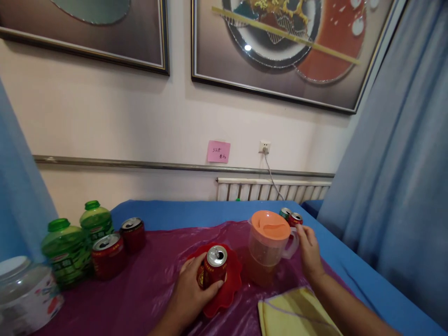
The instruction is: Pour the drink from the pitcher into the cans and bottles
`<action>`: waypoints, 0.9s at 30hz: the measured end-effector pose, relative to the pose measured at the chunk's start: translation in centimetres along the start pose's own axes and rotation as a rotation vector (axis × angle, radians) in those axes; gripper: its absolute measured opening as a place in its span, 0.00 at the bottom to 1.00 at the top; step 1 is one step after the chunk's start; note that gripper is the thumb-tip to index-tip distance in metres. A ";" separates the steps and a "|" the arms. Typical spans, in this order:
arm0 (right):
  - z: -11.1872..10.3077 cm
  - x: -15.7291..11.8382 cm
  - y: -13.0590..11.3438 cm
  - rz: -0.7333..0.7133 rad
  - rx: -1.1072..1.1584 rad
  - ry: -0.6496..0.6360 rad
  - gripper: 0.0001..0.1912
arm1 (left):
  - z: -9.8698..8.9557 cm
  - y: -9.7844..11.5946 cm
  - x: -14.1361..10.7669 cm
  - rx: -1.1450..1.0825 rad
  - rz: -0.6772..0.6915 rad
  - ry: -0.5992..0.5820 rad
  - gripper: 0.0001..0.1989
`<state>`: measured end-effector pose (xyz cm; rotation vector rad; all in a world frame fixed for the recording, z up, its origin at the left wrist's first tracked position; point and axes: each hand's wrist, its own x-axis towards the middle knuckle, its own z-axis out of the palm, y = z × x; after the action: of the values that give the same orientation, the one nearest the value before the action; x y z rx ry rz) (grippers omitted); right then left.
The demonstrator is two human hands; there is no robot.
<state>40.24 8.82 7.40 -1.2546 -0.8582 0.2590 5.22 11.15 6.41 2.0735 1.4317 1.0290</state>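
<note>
**Left hand wraps a red can over a scalloped red dish**

The left hand [196,285] is closed around a red can [214,269], thumb across its lower front and fingers along its left side, their tips partly out of sight. The can is roughly upright, a dark opening in its silver top. The thumb covers its base, so whether it rests in the red dish [234,282] or is held just above cannot be told; hand and can also hide much of the dish.

The right hand [311,249] is at the handle of a clear pitcher [263,259], fingers bent; whether they grip the handle or only hover beside it is unclear. The pitcher wears an orange lid [271,227] and holds amber liquid whose level is hard to read.

Behind it, a green can [284,213] and another red can [296,219] are partly covered. A yellow cloth [297,311] is cut off below. Far left, two more red cans [109,259] stand beside two green bottles [66,254], one partly behind the other, and a jar [30,301] runs out of the frame. Handwriting on a pink note [219,151] is too small to read surely; the framed pictures [276,88] are cropped above.
</note>
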 end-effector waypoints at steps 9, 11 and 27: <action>2.1 -12.0 -3.0 -0.389 -0.117 -0.506 0.21 | 0.1 0.1 -0.1 0.004 0.049 -0.032 0.31; 4.4 -13.8 -2.8 -0.259 -0.126 -0.618 0.31 | 0.2 -0.1 -0.1 -0.010 0.080 -0.047 0.32; 9.2 -13.5 -5.7 0.044 -0.042 -0.630 0.33 | 0.8 -1.1 -0.4 -0.209 0.195 -0.170 0.38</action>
<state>23.34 5.38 7.32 -1.2462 -1.3766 0.6978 5.12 11.24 5.01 2.1181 1.0109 1.0009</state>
